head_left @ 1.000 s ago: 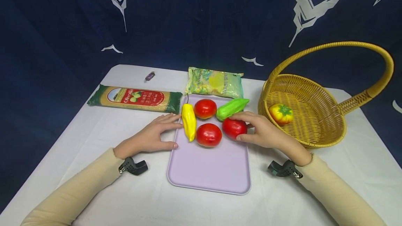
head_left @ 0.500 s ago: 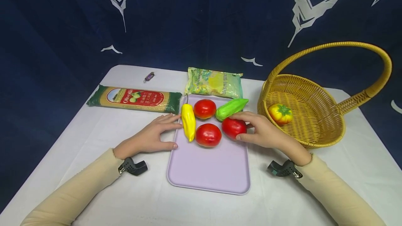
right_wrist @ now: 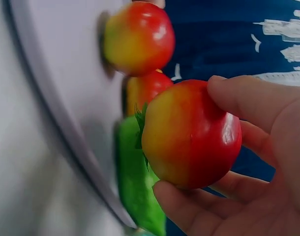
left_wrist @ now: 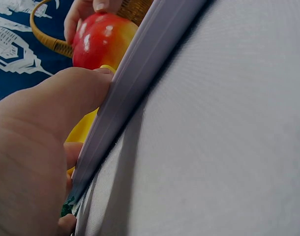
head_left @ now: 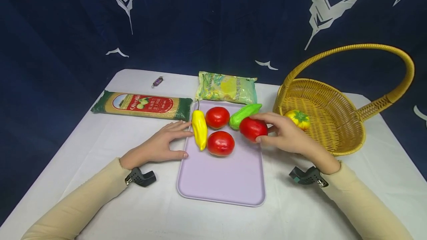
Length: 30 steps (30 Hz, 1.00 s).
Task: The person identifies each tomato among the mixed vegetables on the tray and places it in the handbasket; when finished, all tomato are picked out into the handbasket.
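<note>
My right hand (head_left: 288, 133) grips a red tomato (head_left: 252, 129) between thumb and fingers, raised just above the tray's right side. In the right wrist view this tomato (right_wrist: 187, 140) shows a yellow lower side and a green leafy calyx. My left hand (head_left: 161, 143) rests at the left rim of the lilac tray (head_left: 221, 180), its fingers spread beside a yellow pepper (head_left: 199, 129). Two more tomatoes lie on the tray, a rear tomato (head_left: 217, 117) and a front tomato (head_left: 221, 143). A green ridged vegetable (head_left: 241, 116) lies behind the held tomato.
A wicker basket (head_left: 353, 129) with a tall handle stands at the right, holding a yellow-orange pumpkin-like piece (head_left: 298, 118). Behind the tray lies a pale green packet (head_left: 228, 88). A spaghetti pack (head_left: 143, 105) and a small wrapped candy (head_left: 157, 82) lie at the left.
My right hand has lifted the tomato off the tray and moved it slightly right, toward the basket. My left hand has stayed at the tray's left rim.
</note>
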{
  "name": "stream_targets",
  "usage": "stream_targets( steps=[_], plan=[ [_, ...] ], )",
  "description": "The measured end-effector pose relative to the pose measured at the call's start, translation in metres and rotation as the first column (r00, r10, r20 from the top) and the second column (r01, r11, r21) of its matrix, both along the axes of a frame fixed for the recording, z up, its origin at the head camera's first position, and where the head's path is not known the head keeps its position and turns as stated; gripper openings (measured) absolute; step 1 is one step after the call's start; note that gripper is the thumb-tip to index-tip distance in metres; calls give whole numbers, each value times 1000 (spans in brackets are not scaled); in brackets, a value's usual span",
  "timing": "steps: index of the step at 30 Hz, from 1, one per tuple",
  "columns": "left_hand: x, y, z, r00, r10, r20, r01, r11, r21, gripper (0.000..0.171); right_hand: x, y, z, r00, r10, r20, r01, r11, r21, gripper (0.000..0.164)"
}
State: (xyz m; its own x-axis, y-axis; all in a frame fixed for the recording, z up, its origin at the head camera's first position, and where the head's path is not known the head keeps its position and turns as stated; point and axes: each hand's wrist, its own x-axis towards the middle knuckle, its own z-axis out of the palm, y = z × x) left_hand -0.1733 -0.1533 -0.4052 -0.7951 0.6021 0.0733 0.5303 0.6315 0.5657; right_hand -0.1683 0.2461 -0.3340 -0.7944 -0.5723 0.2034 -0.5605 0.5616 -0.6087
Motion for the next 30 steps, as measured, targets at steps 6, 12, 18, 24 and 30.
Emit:
stream_targets(
  steps=[6,12,18,24,30],
  plan=[
    [0,0,0,1000,-6,-2,6,1000,9,65,5,16,17,999,-31,-22,30,998,-52,57],
    [1,0,2,1000,-5,12,5,1000,3,65,8,39,30,995,-103,-8,101,984,-147,56],
    [0,0,2,1000,-6,16,6,1000,-3,65,11,70,37,966,-256,41,259,953,-155,55],
    [0,0,3,1000,-4,14,5,1000,-10,65,11,94,39,926,-377,34,378,916,-138,55],
    [0,0,2,1000,-8,12,8,1000,0,65,9,113,35,909,-416,29,416,900,-133,56]
  ],
)
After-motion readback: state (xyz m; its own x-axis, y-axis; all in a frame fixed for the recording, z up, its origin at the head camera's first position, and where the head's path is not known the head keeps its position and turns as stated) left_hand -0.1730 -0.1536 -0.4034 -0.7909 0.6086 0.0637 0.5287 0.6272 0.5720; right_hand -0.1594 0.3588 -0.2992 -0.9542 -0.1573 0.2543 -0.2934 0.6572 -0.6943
